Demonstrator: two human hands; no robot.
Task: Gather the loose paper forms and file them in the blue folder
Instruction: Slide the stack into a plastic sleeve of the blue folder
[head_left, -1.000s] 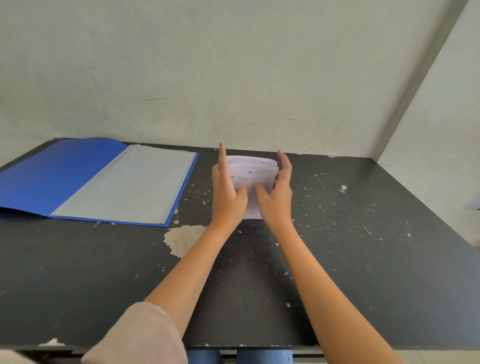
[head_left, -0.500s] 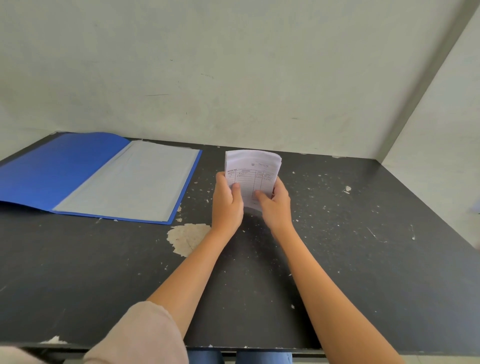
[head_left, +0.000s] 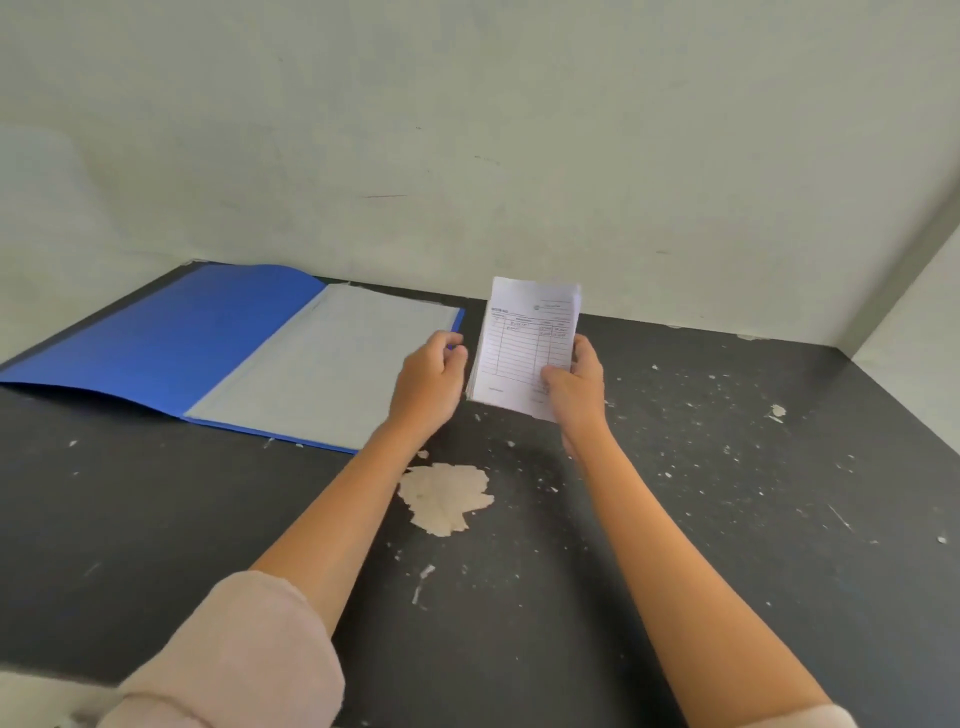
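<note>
Blue, white and black on a chipped table

The blue folder (head_left: 156, 343) shows a pale grey inner sheet; right of it, white ruled-grid forms (head_left: 524, 343); black tabletop (head_left: 727, 519) flecked white, one beige patch.

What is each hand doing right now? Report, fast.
Left hand: loosely curled, holding nothing.
Right hand: closed on the stack of paper forms.

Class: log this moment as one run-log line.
right hand: holds forms stack | left hand: off stack, over blue folder edge | folder: open | filing: pending
</note>
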